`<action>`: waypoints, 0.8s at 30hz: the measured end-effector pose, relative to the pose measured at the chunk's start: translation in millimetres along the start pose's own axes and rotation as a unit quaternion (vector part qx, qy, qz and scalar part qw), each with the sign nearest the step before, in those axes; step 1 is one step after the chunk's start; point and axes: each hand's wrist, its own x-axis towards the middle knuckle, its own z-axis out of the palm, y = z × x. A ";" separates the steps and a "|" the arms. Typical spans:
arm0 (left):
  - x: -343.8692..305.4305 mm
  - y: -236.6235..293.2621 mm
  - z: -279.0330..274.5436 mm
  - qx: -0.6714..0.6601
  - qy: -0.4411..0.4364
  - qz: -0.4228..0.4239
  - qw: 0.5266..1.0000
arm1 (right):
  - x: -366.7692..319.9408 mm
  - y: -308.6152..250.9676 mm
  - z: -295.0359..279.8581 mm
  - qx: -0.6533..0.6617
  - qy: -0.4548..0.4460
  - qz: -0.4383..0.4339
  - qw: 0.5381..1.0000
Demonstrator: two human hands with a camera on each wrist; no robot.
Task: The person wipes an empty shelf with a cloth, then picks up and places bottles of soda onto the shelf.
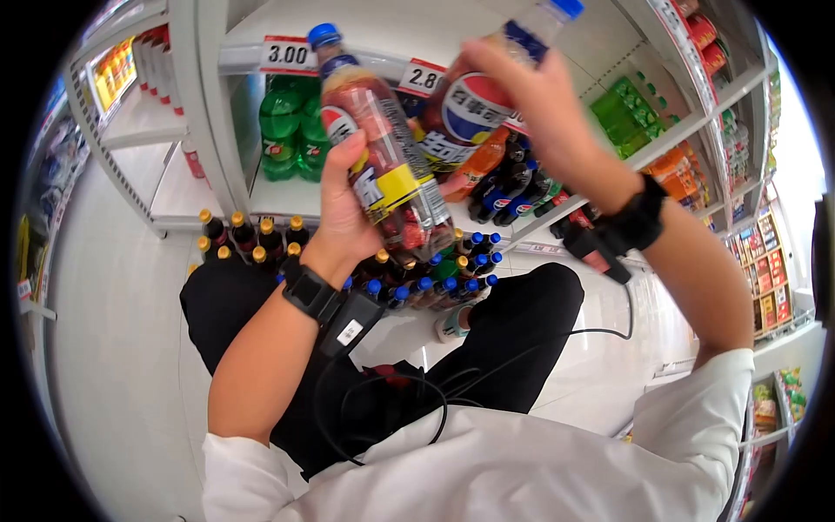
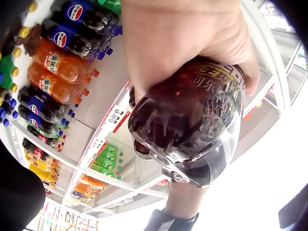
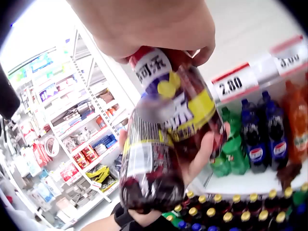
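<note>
Your head camera looks down and forward over your knees (image 1: pixel 544 300) to the shelves (image 1: pixel 261 198). Your left wrist's view (steeply tilted) sits close to one bottle (image 2: pixel 185 120), facing along the shelves; your right wrist's, also near, shares both bottles (image 3: pixel 197 108) and the 2.80 label (image 3: pixel 233 85) with the head's.

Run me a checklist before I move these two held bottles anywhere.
1. Left grip on the nearer bottle: ok, wrapped round it.
2. Right grip on the second bottle: ok, wrapped round its upper part.
3. Caps on: ok, a blue cap on one and another blue cap on the other.
4. Held bottles apart: cannot tell, they overlap in the head view.
5. Space below free of other bottles: not ok, yellow- and blue-capped bottles crowd it.
6. Shelf prices readable: ok, one tag says 3.00, another tag 2.80.
</note>
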 end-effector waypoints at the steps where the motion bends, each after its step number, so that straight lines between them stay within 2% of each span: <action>1: 1.1 -2.2 1.5 0.007 0.015 0.026 1.000 | -11.2 0.3 15.7 0.030 0.067 0.007 0.997; 4: -2.4 -4.3 -1.9 0.011 0.024 0.010 1.000 | -16.2 17.3 18.9 0.093 0.042 0.021 0.995; 6: -0.8 -8.2 -3.9 0.024 0.024 0.011 0.999 | -24.7 32.8 31.7 0.060 0.125 0.039 0.990; 8: -0.2 -11.3 -10.4 0.042 0.061 0.049 0.996 | -30.7 46.1 42.1 0.117 0.155 0.088 0.977; 10: -0.3 -11.9 -5.9 0.095 0.051 0.046 0.993 | -40.7 51.1 50.7 0.154 0.160 0.140 0.965; 12: 0.3 -12.4 -8.8 0.167 0.057 0.057 0.983 | -44.2 54.9 54.4 0.243 0.165 0.103 0.950; 13: 0.9 -15.2 -8.0 0.165 0.054 0.052 0.983 | -46.2 57.2 53.1 0.292 0.184 0.122 0.930; 16: 3.7 -23.3 -9.1 0.200 0.061 0.047 0.977 | -47.1 70.0 43.2 0.255 0.213 0.109 0.937; 17: 5.6 -24.9 -10.2 0.206 0.057 0.035 0.976 | -48.0 73.0 37.0 0.207 0.229 0.144 0.940; 18: 8.0 -28.4 -9.2 0.212 0.052 0.023 0.976 | -49.3 76.0 28.4 0.209 0.237 0.144 0.938; 20: 10.2 -34.0 -4.7 0.245 0.047 0.002 0.968 | -52.0 79.6 7.3 0.270 0.164 0.110 0.942; 22: 10.0 -35.1 -12.6 0.247 0.048 -0.008 0.968 | -55.4 79.7 -12.1 0.222 0.181 0.122 0.950; 24: 12.8 -39.8 -13.5 0.249 0.051 -0.020 0.967 | -55.7 84.2 -33.6 0.179 0.211 0.094 0.956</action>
